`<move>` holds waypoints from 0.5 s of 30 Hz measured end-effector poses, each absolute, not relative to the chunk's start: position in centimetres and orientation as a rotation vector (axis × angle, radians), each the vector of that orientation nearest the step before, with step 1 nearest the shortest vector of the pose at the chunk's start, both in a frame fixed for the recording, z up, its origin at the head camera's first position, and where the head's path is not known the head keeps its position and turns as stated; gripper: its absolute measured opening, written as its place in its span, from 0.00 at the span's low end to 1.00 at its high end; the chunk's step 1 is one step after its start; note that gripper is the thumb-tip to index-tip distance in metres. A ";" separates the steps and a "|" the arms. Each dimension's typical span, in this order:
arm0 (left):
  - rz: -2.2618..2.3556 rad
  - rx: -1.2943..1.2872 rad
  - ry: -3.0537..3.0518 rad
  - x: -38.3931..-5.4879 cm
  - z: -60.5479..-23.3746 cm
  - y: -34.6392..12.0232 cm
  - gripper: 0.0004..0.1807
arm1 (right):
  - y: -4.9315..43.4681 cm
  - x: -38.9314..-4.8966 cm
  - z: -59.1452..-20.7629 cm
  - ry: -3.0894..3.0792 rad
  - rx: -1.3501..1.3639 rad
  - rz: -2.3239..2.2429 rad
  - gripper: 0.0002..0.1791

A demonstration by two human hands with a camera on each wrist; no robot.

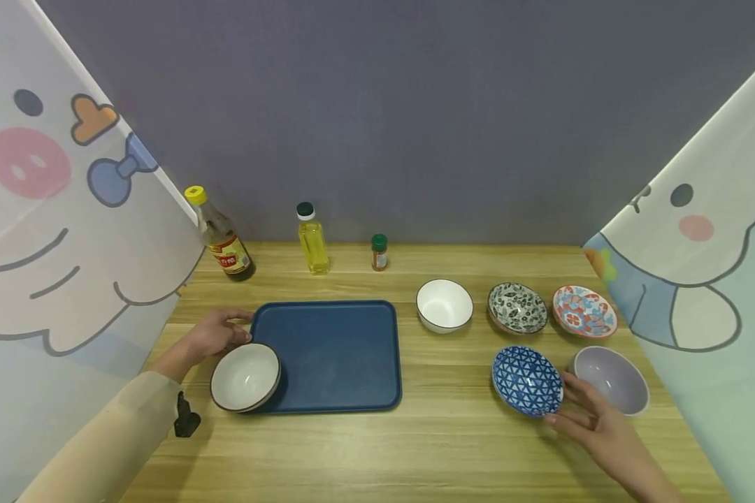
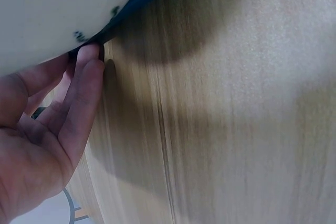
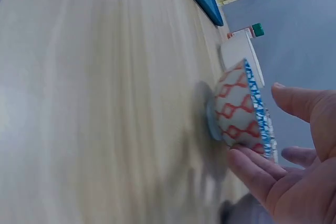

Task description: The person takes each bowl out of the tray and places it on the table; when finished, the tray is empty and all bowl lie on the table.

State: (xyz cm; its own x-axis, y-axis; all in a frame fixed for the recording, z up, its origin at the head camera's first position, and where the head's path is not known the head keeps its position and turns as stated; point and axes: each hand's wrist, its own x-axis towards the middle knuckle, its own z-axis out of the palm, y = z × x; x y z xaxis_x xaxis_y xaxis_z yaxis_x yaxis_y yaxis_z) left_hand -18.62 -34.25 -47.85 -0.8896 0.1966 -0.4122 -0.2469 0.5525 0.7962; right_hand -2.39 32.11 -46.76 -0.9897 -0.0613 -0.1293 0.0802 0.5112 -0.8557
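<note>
A white bowl with a dark rim (image 1: 245, 377) overlaps the near left corner of the blue tray (image 1: 327, 356). Behind this bowl is my left hand (image 1: 219, 333), its fingertips right at the bowl's rim and the tray's left edge. The left wrist view has these fingers (image 2: 79, 95) low against the tray edge, partly hidden by the bowl; whether they grip is something I cannot tell. On the right, a blue triangle-patterned bowl (image 1: 527, 381) has a red-patterned outer wall (image 3: 236, 108). My right hand (image 1: 594, 426) is at its right side, fingertips against the wall, thumb apart from the rim.
A lavender bowl (image 1: 612, 381) stands just beside my right hand. Behind are a floral bowl (image 1: 517, 308), a red-and-blue bowl (image 1: 585, 311) and another white bowl (image 1: 444, 305). Along the back stand a sauce bottle (image 1: 226, 244), an oil bottle (image 1: 314, 244) and a green-capped jar (image 1: 379, 253).
</note>
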 end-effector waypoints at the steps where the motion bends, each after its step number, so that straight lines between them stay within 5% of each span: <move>1: 1.297 -0.047 2.333 -18.6 -47.9 -34.2 0.31 | 32.2 -2.5 -46.4 2.626 -0.005 -1.455 0.42; 15: 1.263 -0.013 2.359 -18.4 -47.7 -34.1 0.31 | 31.0 -6.5 -40.9 2.702 -0.273 -1.404 0.36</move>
